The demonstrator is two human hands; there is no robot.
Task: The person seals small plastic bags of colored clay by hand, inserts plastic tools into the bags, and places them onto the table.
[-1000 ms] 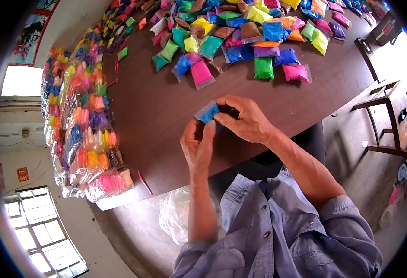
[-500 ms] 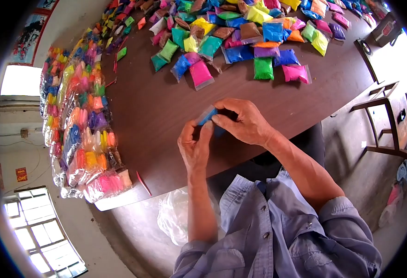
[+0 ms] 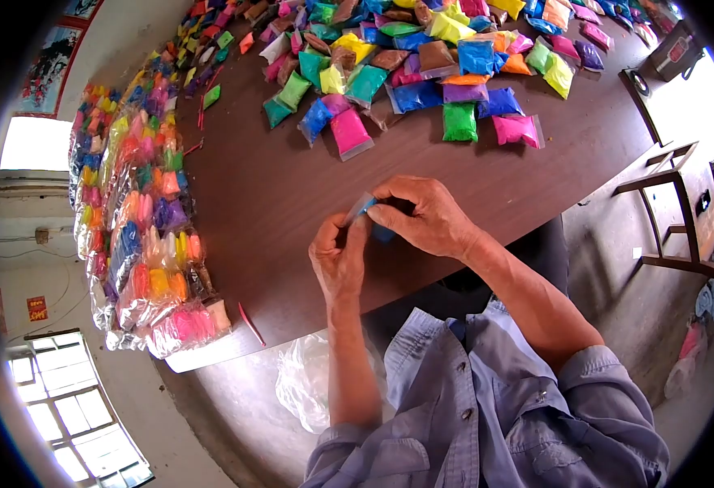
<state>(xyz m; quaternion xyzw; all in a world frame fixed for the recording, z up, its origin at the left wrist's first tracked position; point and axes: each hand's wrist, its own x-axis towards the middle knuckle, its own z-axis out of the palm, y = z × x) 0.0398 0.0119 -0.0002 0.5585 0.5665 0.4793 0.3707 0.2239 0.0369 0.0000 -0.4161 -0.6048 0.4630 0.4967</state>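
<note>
A small blue packet [image 3: 365, 208] of thin, clear plastic is held just above the near part of the brown table [image 3: 292, 211], whose smooth surface has a dull sheen. The packet is pinched at its lower left by the fingers of the left hand [image 3: 338, 254] and gripped at its upper right by the fingers of the right hand [image 3: 426, 215], thumb against forefinger on both. It is seen almost edge-on, as a narrow strip, with its long axis slanted from lower left to upper right; which end is the top cannot be told. A clear, shiny margin is shown along its upper left side, with blue beside it. A blue patch [image 3: 383, 233] is seen beneath the right hand, too covered to be identified. Farther across the table, soft, pillow-shaped packets [image 3: 459, 122] in many colours are heaped, their flat clear edges sticking out. Along the left side, bundles [image 3: 158, 281] of coloured pieces are wrapped in crinkled, glossy film. A thin, slightly curved red strip [image 3: 251, 324] is laid near the table's edge, and a crumpled, see-through bag [image 3: 302, 382] is seen below.
</note>
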